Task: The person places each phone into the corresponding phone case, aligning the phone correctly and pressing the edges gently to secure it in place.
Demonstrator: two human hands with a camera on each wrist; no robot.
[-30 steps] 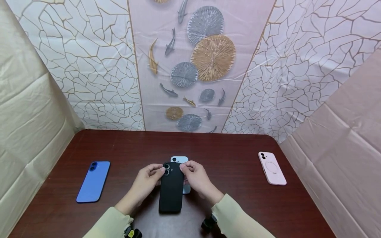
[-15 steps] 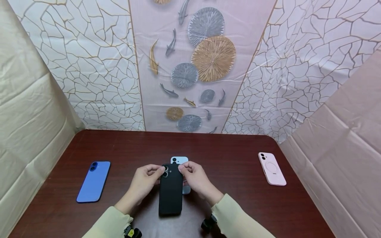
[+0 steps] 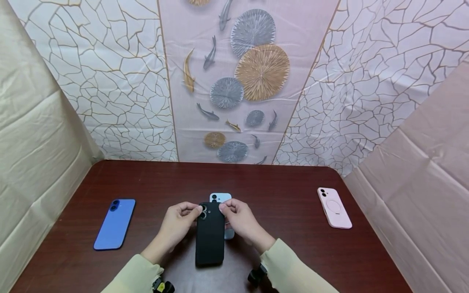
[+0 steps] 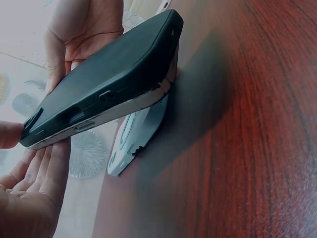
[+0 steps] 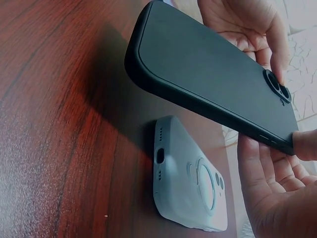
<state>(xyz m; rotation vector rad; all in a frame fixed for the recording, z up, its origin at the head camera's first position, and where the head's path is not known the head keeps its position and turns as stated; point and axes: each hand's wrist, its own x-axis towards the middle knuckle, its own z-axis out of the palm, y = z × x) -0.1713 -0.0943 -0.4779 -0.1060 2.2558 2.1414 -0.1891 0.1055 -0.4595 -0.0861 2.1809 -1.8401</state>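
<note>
Both hands hold a phone in a matte black case (image 3: 210,236) above the middle of the table, its camera end away from me. My left hand (image 3: 176,224) pinches the corner by the lenses, thumb on the back and fingers beneath. On the opposite corner, my right hand (image 3: 245,224) grips the same way. Below the black case's rim, the left wrist view shows the phone's pale side edge (image 4: 114,110) with a button. Under it on the table lies a pale blue case (image 5: 190,183) with a ring on its back; whether a phone is inside, I cannot tell.
A blue phone (image 3: 115,224) lies on the left of the dark wooden table (image 3: 278,187). At the right is a pink phone or case (image 3: 335,207) with a ring on its back. Patterned cloth (image 3: 128,81) hangs behind the table.
The black-cased phone has shifted slightly toward me, its near end lower in the head view. Both hands keep their hold at its top corners. Other things have not moved.
</note>
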